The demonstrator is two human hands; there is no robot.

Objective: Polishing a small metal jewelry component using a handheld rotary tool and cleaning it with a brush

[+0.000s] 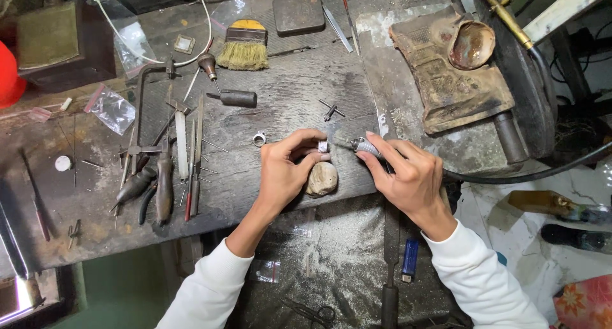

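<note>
Right hand point(411, 179) is gripping a slim ribbed metal rotary handpiece point(366, 147) on a black flexible hose, over the scarred, dusty grey table point(299, 100). Left hand point(287, 166) is pinching a small silver ring point(323, 147) above a rounded, worn wooden peg point(322, 178), fingers curled closed.
</note>
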